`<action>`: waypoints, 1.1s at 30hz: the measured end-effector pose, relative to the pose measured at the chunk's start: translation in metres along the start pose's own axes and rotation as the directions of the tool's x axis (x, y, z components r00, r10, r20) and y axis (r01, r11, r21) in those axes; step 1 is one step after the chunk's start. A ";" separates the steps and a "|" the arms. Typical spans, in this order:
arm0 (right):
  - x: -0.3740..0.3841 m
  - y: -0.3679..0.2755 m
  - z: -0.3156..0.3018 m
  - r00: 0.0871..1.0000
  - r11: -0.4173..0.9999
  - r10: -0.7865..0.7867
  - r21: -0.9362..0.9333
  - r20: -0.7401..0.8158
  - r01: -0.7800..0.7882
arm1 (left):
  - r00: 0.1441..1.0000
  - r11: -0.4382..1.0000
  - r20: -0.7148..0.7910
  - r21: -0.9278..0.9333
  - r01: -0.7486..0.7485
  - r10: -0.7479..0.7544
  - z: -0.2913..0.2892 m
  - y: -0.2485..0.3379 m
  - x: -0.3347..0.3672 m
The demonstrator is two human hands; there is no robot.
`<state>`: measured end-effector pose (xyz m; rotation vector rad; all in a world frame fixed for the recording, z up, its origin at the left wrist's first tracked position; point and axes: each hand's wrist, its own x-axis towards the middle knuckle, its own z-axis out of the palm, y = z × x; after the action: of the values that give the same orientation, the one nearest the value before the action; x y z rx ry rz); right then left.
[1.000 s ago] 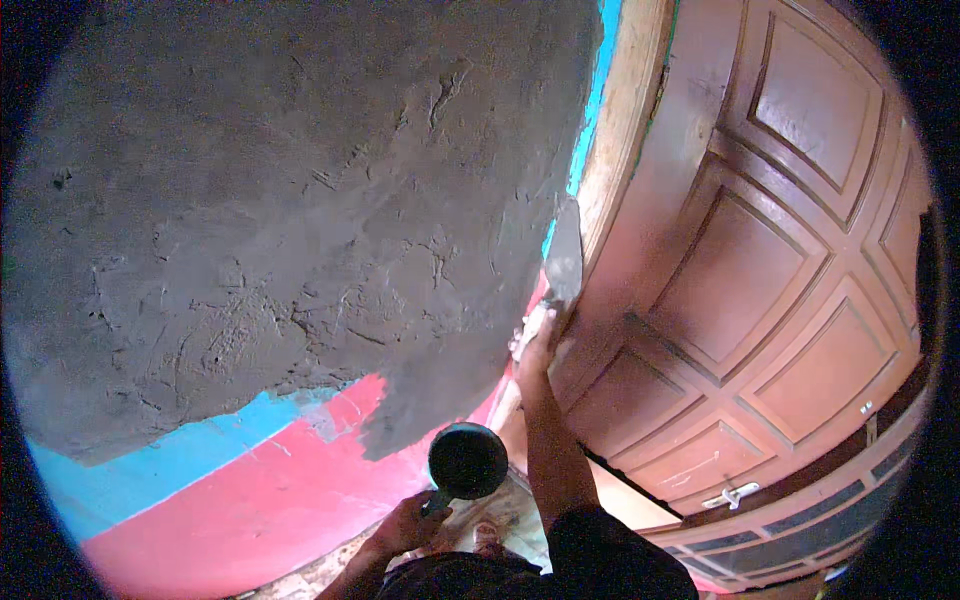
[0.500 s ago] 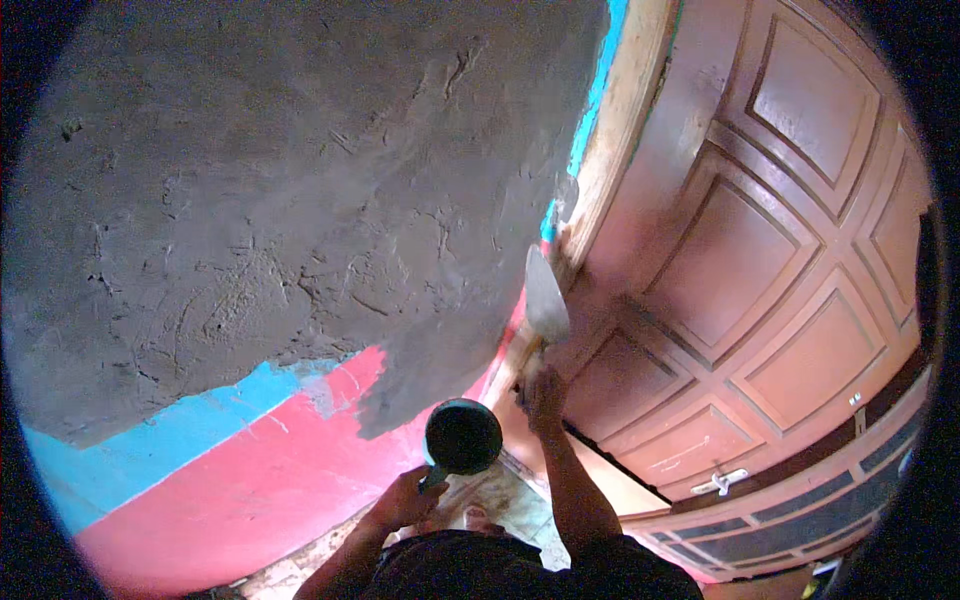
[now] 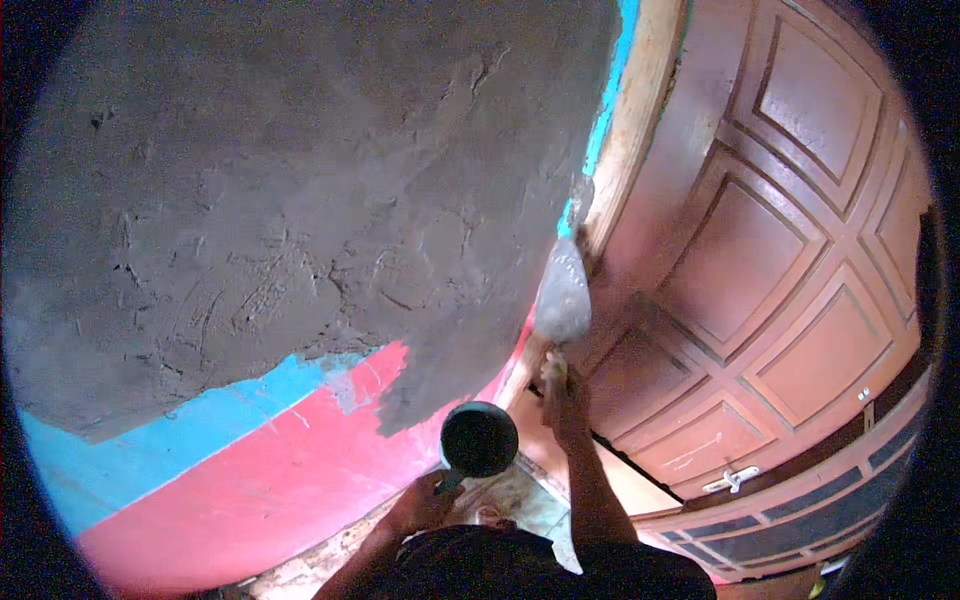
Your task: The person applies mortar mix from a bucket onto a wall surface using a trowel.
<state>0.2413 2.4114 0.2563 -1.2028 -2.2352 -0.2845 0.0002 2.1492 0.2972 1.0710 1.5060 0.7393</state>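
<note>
My right hand (image 3: 566,400) is closed round the handle of a pointed plastering trowel (image 3: 565,300). The trowel's grey blade points up along the wall's right edge, beside the wooden door frame (image 3: 632,120); whether it touches the wall I cannot tell. Lower down, my left hand (image 3: 424,502) grips the short handle of a dark round scoop shaped like a small pan (image 3: 479,440). Its inside looks dark, and what lies in it cannot be made out. Grey wet plaster (image 3: 300,180) with rough ridges covers most of the wall in front of me.
Below the plaster, a blue painted band (image 3: 215,415) and a pink painted band (image 3: 250,480) show on the wall. On the right stands a brown panelled door (image 3: 750,260) with a metal handle (image 3: 732,480). A stained floor (image 3: 500,500) lies below the scoop.
The trowel has turned so that more of its blade's broad face shows. The whole view has shifted slightly, with wall and door sitting further right. Both hands keep their grip.
</note>
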 end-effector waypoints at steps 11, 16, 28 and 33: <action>-0.087 -0.047 -0.185 0.767 0.764 0.057 0.466 0.640 -0.446 | 0.980 0.974 -0.025 0.120 -0.192 0.196 0.004 -0.017 0.036; -0.095 -0.050 -0.194 0.749 0.917 0.064 0.258 0.659 -0.305 | 0.939 0.911 0.075 0.228 -0.344 0.336 0.009 -0.032 0.060; -0.018 -0.002 -0.035 0.979 0.858 0.200 0.475 0.038 -0.194 | 0.981 0.980 0.034 0.062 -0.191 0.189 0.005 -0.026 0.046; 0.097 -0.064 -0.029 0.856 1.000 0.016 0.022 -0.517 -0.005 | 0.994 0.992 0.015 0.064 -0.108 0.108 -0.001 -0.029 0.020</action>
<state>0.1594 2.4296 0.3417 -0.9816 -1.7536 -0.5154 -0.0072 2.1557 0.2636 1.2110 1.4797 0.7624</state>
